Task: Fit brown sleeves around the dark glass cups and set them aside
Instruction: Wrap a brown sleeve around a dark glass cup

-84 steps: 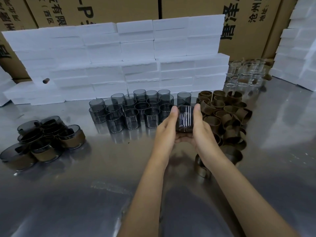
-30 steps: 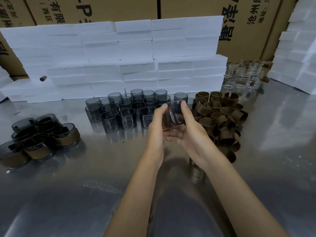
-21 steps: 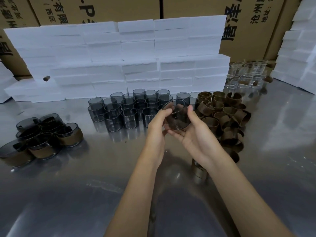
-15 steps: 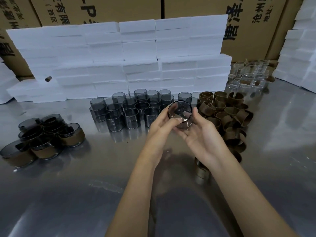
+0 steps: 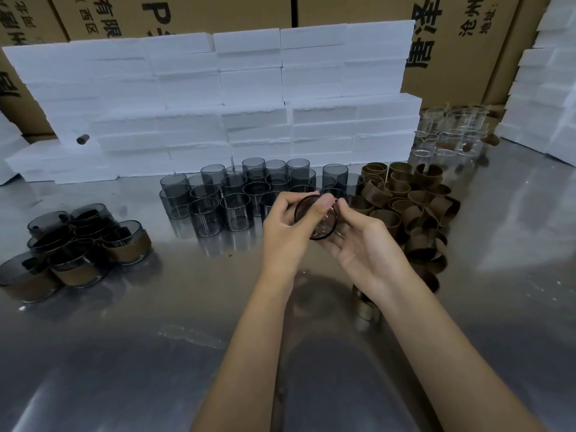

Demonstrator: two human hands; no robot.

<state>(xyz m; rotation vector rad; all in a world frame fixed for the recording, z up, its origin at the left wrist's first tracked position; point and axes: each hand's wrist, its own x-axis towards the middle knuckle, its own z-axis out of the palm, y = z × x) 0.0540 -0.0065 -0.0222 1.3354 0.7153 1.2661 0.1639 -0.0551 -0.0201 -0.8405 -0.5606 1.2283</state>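
**glasshopper:** ok so what's going on with the hands here?

**benchrat:** Both are up over the middle of the steel table (image 5: 131, 363), holding one dark glass cup (image 5: 316, 218) between them, clear of the surface. The cup is tipped on its side so its open mouth faces the camera. The left hand (image 5: 288, 233) has its thumb curled over the near rim with the other fingers wrapped round the left side. The right hand (image 5: 363, 247) cradles it from below and the right, palm up, fingers curled under it and thumb tip on the top edge.

**glasshopper:** sleeve on it yet?

**benchrat:** Honestly can't tell. There's a brownish ring around the mouth, but it could be a sleeve or just the rim.

**glasshopper:** and the rest of the stuff?

**benchrat:** Bare dark cups (image 5: 237, 194) stand upright in a cluster just behind the hands. The brown sleeves (image 5: 414, 207) are heaped right beside them on the right, a few trailing down toward the right wrist. Finished sleeved cups (image 5: 124, 247) are piled at the far left, well apart from everything. Clear glass cups (image 5: 448, 135) sit back right. White foam blocks (image 5: 249, 98) are stacked along the back with cardboard boxes (image 5: 358, 10) behind.
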